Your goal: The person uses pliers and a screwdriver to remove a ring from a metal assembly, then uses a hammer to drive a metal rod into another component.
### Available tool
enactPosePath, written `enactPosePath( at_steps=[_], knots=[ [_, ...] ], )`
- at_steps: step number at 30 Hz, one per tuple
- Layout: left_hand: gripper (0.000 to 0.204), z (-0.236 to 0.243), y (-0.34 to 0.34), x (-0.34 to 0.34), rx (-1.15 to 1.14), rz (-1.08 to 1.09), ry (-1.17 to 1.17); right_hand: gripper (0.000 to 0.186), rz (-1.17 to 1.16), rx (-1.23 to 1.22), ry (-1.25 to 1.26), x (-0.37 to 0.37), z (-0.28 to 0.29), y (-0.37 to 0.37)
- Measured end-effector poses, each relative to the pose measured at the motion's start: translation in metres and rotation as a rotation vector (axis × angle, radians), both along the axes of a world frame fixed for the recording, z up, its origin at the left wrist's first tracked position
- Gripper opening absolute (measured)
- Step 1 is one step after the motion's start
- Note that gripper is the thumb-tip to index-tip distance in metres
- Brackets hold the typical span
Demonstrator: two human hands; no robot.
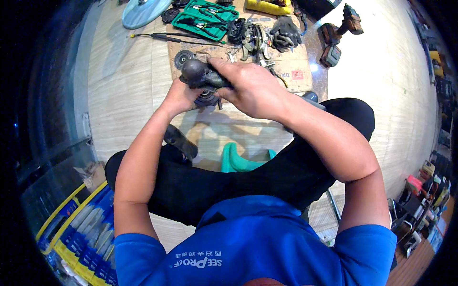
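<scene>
My right hand [250,90] is closed round a dark, round-headed tool or metal piece [194,72], held over a dark round part [206,98] with a ringed centre. My left hand [182,97] grips that round part from the left, its fingers partly hidden behind the dark piece above. Just beyond my hands, a cardboard sheet [305,60] carries a round bearing-like part [184,59], a small wrench [231,56], pliers [279,76], metal puller-like tools [255,40] and dark gloves [286,33].
A green tool case [200,29], yellow tube [268,6], pale blue disc [143,12] and black cable [162,37] lie ahead. A cordless drill [341,31] stands right. A green curved seat [243,159] is between my legs. Yellow-edged packages [81,229] line the lower left, cluttered goods [420,205] the right.
</scene>
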State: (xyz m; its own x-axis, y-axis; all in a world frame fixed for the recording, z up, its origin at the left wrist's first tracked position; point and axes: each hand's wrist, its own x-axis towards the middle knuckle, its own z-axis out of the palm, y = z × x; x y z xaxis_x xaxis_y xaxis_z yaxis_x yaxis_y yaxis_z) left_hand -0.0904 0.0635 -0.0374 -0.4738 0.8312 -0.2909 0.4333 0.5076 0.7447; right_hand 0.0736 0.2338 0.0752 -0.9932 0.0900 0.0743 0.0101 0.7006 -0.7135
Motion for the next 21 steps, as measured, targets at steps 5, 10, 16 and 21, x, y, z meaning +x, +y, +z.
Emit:
enactPosePath(
  at_steps=[5,10,16,21],
  knots=[
    [0.036,0.005,0.000,0.002,0.036,-0.041,0.023,0.053,-0.010,0.023,0.062,0.000,-0.001,-0.003],
    [0.032,-0.003,-0.002,-0.001,0.015,-0.035,0.020,0.063,-0.014,0.028,-0.041,-0.002,-0.001,-0.003],
    [0.031,-0.010,-0.006,-0.005,0.034,-0.086,0.106,0.055,0.010,0.027,0.034,-0.001,-0.003,-0.004],
    [0.031,-0.003,-0.004,-0.004,0.000,-0.060,0.086,0.052,0.013,0.058,0.025,-0.002,-0.004,-0.003]
  ],
)
